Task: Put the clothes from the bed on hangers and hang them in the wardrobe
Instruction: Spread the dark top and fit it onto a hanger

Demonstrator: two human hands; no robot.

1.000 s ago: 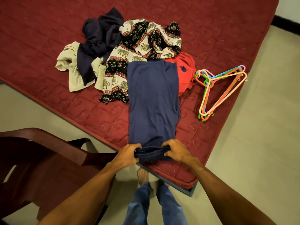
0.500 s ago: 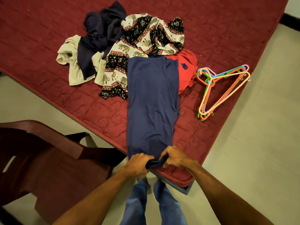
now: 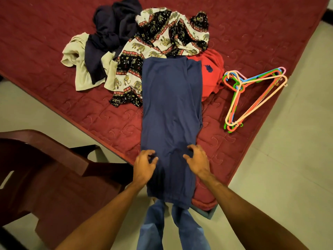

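A long blue garment (image 3: 171, 105) lies flat on the red quilted bed (image 3: 252, 24), and its near hem hangs over the bed's corner. My left hand (image 3: 144, 164) rests at the garment's left edge with its fingers loosely curled. My right hand (image 3: 197, 159) rests on the cloth a little to the right, fingers bent, gripping nothing that I can see. Behind the garment are an elephant-print cloth (image 3: 162, 38), a dark navy piece (image 3: 111, 33), a beige piece (image 3: 79, 65) and a red shirt (image 3: 210, 73). A bunch of coloured plastic hangers (image 3: 252, 98) lies to the right.
A dark brown plastic chair (image 3: 45, 177) stands at my left, close to the bed's edge. Pale floor (image 3: 288, 177) runs along the right side of the bed. My legs in jeans (image 3: 153, 231) stand at the bed's corner. No wardrobe is in view.
Both hands have let go of the bunched hem and moved up onto the cloth. The hem now hangs flat over the bed's corner.
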